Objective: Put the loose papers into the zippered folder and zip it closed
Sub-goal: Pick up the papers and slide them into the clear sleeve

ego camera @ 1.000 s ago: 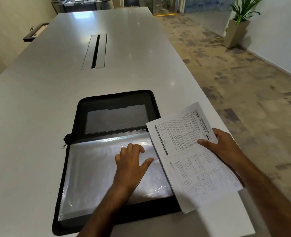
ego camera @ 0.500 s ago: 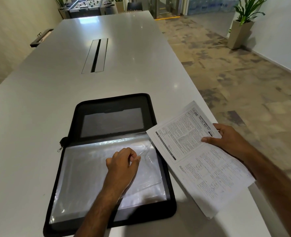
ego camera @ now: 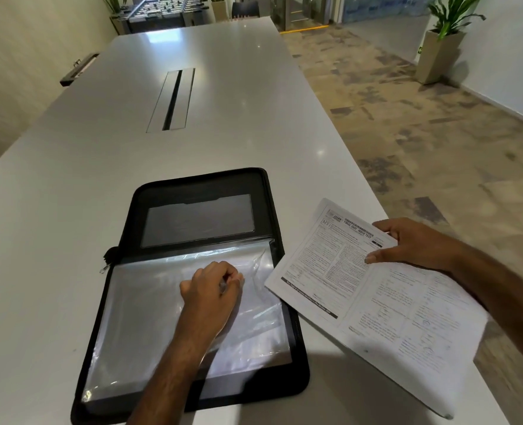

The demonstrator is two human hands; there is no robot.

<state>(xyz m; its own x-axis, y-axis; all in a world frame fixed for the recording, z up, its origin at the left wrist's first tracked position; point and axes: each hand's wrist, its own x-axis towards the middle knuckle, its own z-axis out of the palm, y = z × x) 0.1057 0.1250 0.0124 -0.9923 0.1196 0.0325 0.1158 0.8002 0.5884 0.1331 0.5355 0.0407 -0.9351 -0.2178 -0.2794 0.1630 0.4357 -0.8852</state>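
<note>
I stood at a long white table [ego camera: 70, 240] with a slot [ego camera: 171, 99] in its middle. Beyond were a foosball table [ego camera: 162, 9], patchy brown floor [ego camera: 438, 133], a plant [ego camera: 441, 41], white walls [ego camera: 514, 56].

Bare forearms, no sleeves, jewellery

This looks like an office. There is a long white tabletop [ego camera: 223, 87], a potted plant [ego camera: 444, 35] and a table football game [ego camera: 162, 10].
</note>
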